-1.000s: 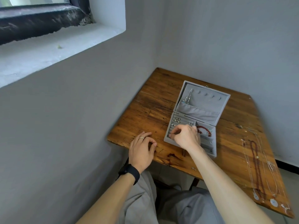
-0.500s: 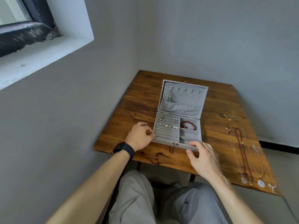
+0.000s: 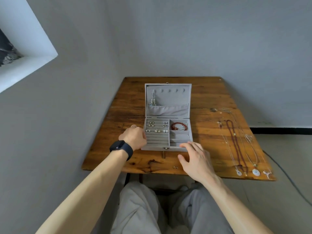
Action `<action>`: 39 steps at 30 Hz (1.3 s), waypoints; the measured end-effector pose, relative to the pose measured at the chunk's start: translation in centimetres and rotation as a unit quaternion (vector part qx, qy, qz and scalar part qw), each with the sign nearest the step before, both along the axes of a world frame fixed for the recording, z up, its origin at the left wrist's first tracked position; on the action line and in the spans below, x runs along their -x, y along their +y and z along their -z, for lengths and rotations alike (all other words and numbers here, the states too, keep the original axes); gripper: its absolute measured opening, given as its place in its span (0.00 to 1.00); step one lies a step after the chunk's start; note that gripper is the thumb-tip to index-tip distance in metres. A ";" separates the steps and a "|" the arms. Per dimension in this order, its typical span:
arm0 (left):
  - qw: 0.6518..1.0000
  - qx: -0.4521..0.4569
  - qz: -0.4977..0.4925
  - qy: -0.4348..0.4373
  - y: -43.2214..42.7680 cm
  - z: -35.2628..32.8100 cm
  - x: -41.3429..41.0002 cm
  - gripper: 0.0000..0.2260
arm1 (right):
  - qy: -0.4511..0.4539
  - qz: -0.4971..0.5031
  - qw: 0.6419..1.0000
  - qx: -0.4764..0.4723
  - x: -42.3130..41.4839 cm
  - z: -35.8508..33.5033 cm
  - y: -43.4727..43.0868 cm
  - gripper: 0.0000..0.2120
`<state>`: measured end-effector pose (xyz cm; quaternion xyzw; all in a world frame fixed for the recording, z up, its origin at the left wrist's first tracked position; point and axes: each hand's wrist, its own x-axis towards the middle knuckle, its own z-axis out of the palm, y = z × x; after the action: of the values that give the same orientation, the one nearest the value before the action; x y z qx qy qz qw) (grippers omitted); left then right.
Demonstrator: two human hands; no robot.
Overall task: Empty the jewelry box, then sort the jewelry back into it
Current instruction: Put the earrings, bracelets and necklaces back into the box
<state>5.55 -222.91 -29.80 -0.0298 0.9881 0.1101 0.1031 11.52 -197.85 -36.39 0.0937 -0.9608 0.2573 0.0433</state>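
A grey jewelry box point(image 3: 167, 149) stands open in the middle of the wooden table point(image 3: 128, 102). Its ring rows hold several earrings point(image 3: 157, 127); a red bead bracelet point(image 3: 179, 126) lies in the top right compartment, and a silver piece point(image 3: 153, 100) hangs in the lid. My left hand point(image 3: 134, 138), fingers curled, rests against the box's left front side. My right hand point(image 3: 195, 157) hovers at the box's front right corner, fingers spread, holding nothing. Several necklaces point(image 3: 238, 146) lie stretched out on the table's right side.
A small pair of studs point(image 3: 175, 167) lies on the table near the front edge. Grey walls close in on the left and behind. A cable point(image 3: 290, 176) runs over the floor at the right. My knees sit under the front edge.
My right hand left the ring rows and moved to the box's front right corner. My left hand slid up against the box's left side. The view swung to face the box squarely.
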 end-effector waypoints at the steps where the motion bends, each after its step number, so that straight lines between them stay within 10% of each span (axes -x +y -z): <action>1: 1.000 0.008 0.001 -0.008 0.0 0.0 0.2 0.05 | 0.002 0.000 1.000 0.001 0.0 0.1 0.0 0.19; 12: 0.996 0.077 0.047 -0.014 0.2 0.0 1.1 0.07 | 0.001 0.007 1.000 -0.006 0.0 0.4 -0.2 0.20; 27: 0.984 -0.174 0.004 0.035 -1.8 1.9 -1.5 0.07 | 0.052 -0.003 0.998 -0.043 -0.5 1.3 0.1 0.22; 39: 0.956 0.125 0.128 0.232 -1.0 4.0 -5.4 0.15 | 0.054 -0.008 0.998 -0.042 -0.7 1.7 0.1 0.22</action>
<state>10.98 -223.96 -33.81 0.1106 0.9863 -0.0244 -0.1203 12.25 -197.80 -38.09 0.1165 -0.9663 0.2115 0.0892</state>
